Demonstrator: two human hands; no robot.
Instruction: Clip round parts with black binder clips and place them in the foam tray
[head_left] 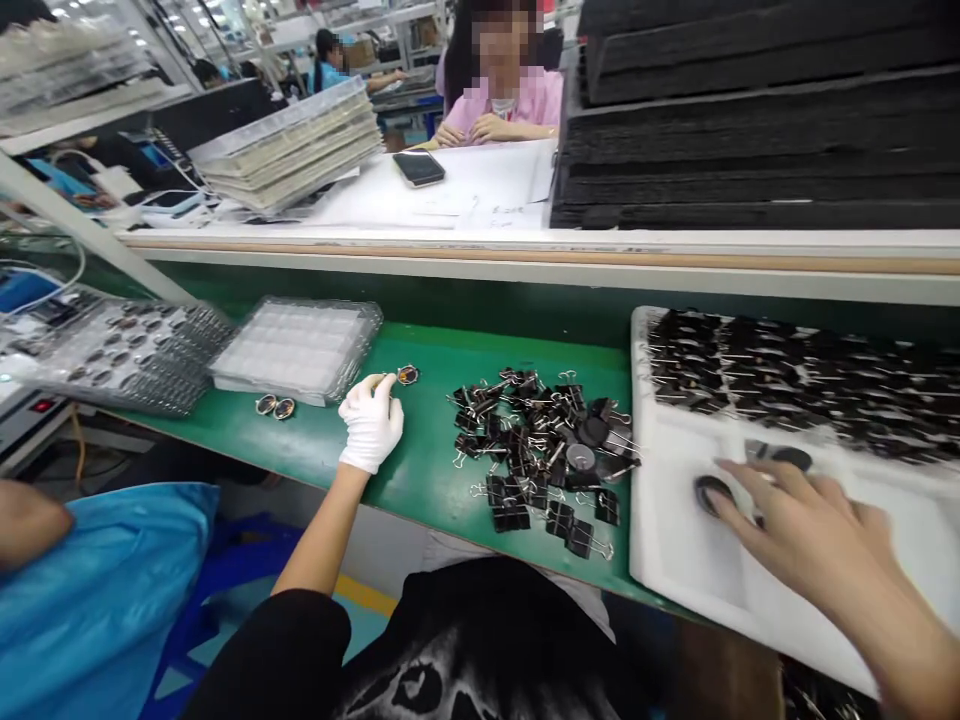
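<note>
My left hand (373,425), in a white glove, is over the green bench with its fingers curled together. Just past its fingertips lies a small round metal-rimmed part (407,375); what the fingers hold, if anything, is hidden. My bare right hand (810,530) is slightly blurred above a white foam tray (675,560). Its thumb and forefinger grip a black round disc (711,494) at the tray's left side. Another dark disc (791,458) shows behind the fingers. Between my hands lies a heap of black binder clips (525,430), with grey round discs (580,457) among them.
Rows of black clips (750,360) fill the tray's far part. Clear plastic trays (300,345) and stacked trays of round parts (127,350) stand left, near two round parts (275,406). A shelf edge (525,255) crosses behind. People sit opposite and at left.
</note>
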